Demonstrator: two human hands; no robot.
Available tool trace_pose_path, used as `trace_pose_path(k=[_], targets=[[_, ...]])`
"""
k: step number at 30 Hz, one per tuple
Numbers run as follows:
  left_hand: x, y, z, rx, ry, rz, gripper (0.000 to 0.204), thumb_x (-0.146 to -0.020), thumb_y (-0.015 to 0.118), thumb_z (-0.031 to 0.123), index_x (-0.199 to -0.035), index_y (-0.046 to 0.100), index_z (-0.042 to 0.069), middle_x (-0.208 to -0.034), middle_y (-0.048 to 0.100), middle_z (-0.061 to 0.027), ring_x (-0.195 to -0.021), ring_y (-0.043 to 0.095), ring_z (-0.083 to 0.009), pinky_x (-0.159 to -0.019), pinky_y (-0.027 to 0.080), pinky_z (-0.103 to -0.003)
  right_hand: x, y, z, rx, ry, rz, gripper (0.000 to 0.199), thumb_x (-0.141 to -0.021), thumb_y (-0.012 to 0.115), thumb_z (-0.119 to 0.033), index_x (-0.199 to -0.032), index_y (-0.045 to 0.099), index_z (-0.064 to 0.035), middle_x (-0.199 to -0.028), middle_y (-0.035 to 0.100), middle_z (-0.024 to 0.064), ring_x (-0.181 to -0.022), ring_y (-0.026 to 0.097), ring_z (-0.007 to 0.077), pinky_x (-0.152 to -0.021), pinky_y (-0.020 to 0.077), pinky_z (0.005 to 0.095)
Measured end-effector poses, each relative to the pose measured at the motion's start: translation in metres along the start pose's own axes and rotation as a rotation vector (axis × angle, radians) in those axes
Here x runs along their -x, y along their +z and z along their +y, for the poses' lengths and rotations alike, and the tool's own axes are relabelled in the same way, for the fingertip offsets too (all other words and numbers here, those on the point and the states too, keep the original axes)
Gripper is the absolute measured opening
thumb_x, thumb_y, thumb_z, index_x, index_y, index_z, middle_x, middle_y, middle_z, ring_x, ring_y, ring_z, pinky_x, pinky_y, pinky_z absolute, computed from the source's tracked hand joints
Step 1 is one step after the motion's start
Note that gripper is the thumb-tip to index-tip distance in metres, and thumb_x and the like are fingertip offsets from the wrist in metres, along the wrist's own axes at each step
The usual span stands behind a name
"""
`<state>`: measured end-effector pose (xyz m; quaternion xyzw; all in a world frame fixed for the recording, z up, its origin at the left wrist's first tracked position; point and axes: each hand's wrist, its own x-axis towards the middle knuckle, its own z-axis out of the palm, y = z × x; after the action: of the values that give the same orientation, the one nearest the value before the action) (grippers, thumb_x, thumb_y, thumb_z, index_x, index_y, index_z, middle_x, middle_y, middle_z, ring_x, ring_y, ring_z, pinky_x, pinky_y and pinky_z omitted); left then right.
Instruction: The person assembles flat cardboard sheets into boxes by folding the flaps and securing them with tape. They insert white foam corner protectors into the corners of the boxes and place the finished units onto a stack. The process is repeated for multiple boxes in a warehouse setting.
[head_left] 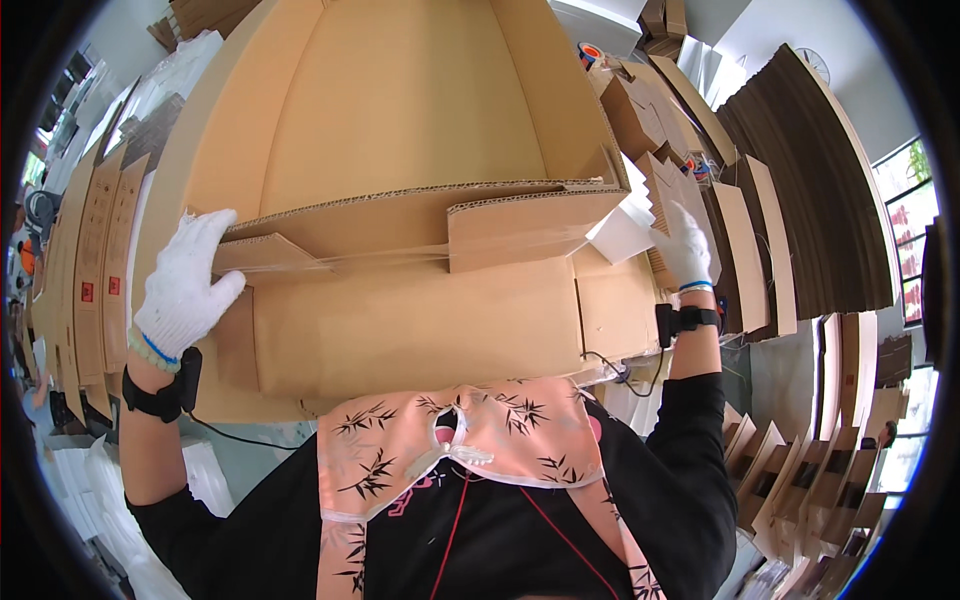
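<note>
A large open cardboard box [420,100] lies in front of me, its hollow inside facing up. Along its near side are a folded flap [530,225] and a smaller flap [275,252], with clear tape stretched between them. My left hand [190,280], in a white knit glove, is at the box's near left corner, fingers extended and thumb apart beside the small flap. Also gloved in white, my right hand [685,248] is right of the box near some white folded sheets [625,228], its fingers loosely stretched. Whether it touches them I cannot tell.
Below the flaps, a flat cardboard panel [420,325] spans the near side. Brown cartons [645,115] and tape rolls [590,55] sit on the right, before a tall stack of cardboard sheets [805,180]. Upright cardboard panels [100,260] stand left. A black cable [245,437] hangs from my left wrist.
</note>
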<state>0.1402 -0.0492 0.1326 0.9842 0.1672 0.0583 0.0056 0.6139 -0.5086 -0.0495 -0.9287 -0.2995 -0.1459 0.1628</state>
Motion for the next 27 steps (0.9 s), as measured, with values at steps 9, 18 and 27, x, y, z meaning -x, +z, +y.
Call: trace_pose_path(k=[9,18,27], targets=[[0.006,-0.001,0.001,-0.067,0.023,0.069,0.065,-0.076,0.069,0.013,-0.137,0.048,-0.001,-0.133,0.055,-0.0252,-0.127,0.049,-0.0429,-0.114,0.034,-0.047,0.021,0.017,-0.036,0.014,0.186,-0.104,0.048,-0.072,0.078,-0.03,-0.112,0.063,-0.0077,-0.106,0.065,0.0161,-0.099,0.064,0.0353,-0.086,0.0528,0.0442],[0.021,-0.024,-0.002,-0.003,-0.076,-0.109,0.071,-0.077,0.068,0.018,-0.142,0.044,0.0,-0.14,0.051,-0.0237,-0.134,0.045,-0.0384,-0.115,0.033,-0.043,0.037,-0.116,-0.023,-0.409,0.291,-0.065,0.033,-0.078,0.068,-0.013,-0.107,0.062,0.0007,-0.093,0.058,0.0057,-0.083,0.053,0.017,-0.076,0.0461,0.0323],[-0.017,-0.016,-0.026,-0.012,-0.049,-0.257,0.072,-0.076,0.066,0.035,-0.137,0.047,0.002,-0.128,0.057,-0.0238,-0.115,0.056,-0.0426,-0.099,0.046,-0.049,-0.006,-0.209,-0.056,-0.202,-0.274,0.651,0.039,-0.095,0.062,-0.024,-0.121,0.059,0.0058,-0.122,0.062,0.0212,-0.1,0.062,0.0377,-0.085,0.0517,0.0479]])
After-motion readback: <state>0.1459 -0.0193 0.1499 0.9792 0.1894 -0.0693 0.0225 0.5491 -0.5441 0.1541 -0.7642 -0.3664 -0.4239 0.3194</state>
